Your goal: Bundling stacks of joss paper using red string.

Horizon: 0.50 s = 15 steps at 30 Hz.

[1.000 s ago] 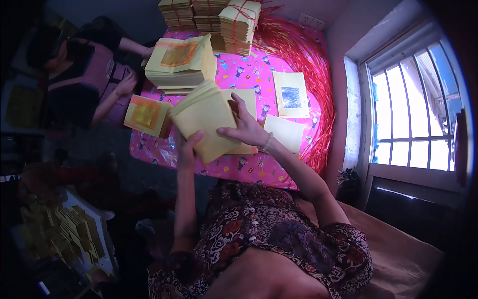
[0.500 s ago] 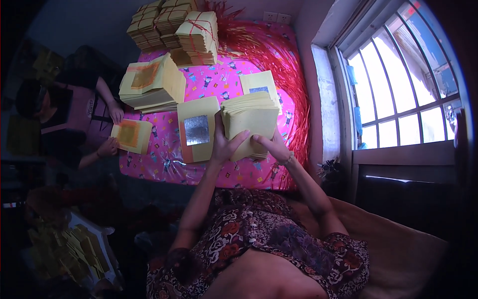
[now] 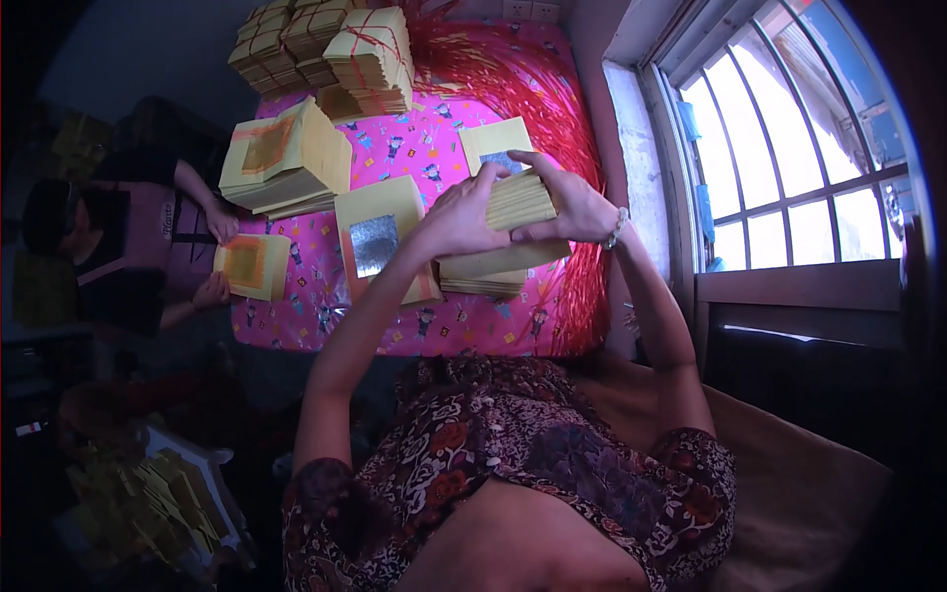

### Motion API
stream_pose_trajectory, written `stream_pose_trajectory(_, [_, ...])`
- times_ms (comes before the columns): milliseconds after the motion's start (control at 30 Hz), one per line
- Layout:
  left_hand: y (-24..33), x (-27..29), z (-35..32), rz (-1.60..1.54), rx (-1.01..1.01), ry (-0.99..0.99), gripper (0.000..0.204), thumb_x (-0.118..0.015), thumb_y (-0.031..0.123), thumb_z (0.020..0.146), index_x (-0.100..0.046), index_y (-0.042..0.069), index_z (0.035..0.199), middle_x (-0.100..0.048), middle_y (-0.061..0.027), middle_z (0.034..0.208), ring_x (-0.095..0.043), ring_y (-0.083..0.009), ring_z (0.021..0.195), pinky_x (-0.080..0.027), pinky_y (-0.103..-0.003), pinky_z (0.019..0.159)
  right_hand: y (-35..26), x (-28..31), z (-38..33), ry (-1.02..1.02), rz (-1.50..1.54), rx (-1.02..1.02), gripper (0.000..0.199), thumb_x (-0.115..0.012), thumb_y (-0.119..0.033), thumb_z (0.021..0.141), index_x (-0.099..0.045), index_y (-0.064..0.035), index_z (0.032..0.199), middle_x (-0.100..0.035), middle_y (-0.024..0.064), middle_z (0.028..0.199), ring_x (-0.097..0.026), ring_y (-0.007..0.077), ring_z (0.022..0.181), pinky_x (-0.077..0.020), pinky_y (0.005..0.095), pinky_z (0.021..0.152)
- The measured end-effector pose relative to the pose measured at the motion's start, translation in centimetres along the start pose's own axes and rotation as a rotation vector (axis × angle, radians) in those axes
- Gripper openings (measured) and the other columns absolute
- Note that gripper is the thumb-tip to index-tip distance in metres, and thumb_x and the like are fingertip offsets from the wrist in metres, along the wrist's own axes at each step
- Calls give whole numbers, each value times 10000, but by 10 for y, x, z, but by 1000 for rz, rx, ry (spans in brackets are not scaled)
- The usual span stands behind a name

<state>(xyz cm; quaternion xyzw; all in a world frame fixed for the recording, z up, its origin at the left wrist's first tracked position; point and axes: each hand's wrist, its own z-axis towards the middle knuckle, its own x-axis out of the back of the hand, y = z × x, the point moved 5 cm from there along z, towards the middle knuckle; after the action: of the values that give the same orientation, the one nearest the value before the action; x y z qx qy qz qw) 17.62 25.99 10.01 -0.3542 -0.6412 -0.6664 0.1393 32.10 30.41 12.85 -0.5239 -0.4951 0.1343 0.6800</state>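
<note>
Between my two hands, a thick stack of yellow paper sheets [image 3: 519,203] is gripped by its sides, its layered edges facing me. My left hand [image 3: 462,213] clasps the left side, and my right hand [image 3: 582,205] curls over the right, with a bracelet at the wrist. Under the held stack, more yellow sheets [image 3: 481,280] lie near the table's front edge. Just left of my left hand is a yellow paper pile with a silver foil square [image 3: 373,246]. Beyond my hands lies another foil-marked sheet [image 3: 473,148], partly hidden by my fingers.
A pink patterned cloth [image 3: 395,335] covers the table. A tall paper pile [image 3: 281,163] and bundles tied with red string [image 3: 370,54] stand farther back. Red plastic strands [image 3: 567,128] spread along the right side. At left, a co-worker's hands [image 3: 219,288] touch an orange-marked sheet [image 3: 258,266]. A barred window [image 3: 799,148] is on the right.
My hands have moved up and farther from me, and their grip has shifted from the stack's near edge to its sides. The stack has tilted, so its layered edges now show.
</note>
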Motion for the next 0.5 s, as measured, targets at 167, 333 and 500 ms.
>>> stream_pose_trajectory(167, [-21,21,11,105,74,-25,916,-802,340,616,-280,63,1317,-511,-200,1214,-517,-364,1113,-409,-423,953,52,-14,11,45,254,-166,605,-811,-245,679,-485,-13,1132,-609,72,993,-578,143,952,-457,300,859])
stream_pose_trajectory(333, [-36,61,-36,-296,50,512,550,-716,251,783,-470,61,1237,-530,-156,1196,-532,-240,1088,-438,-358,896,125,-55,-3,114,889,-424,639,-725,-274,778,-447,27,1269,-615,105,1085,-596,179,984,-481,309,850])
stream_pose_trajectory(500, [-80,18,-101,-559,198,872,294,-627,145,860,-522,40,1115,-583,-46,987,-547,-97,832,-437,-228,688,161,-106,-10,76,1072,-522,617,-675,-347,814,-476,17,1270,-587,124,1168,-588,211,1040,-473,344,891])
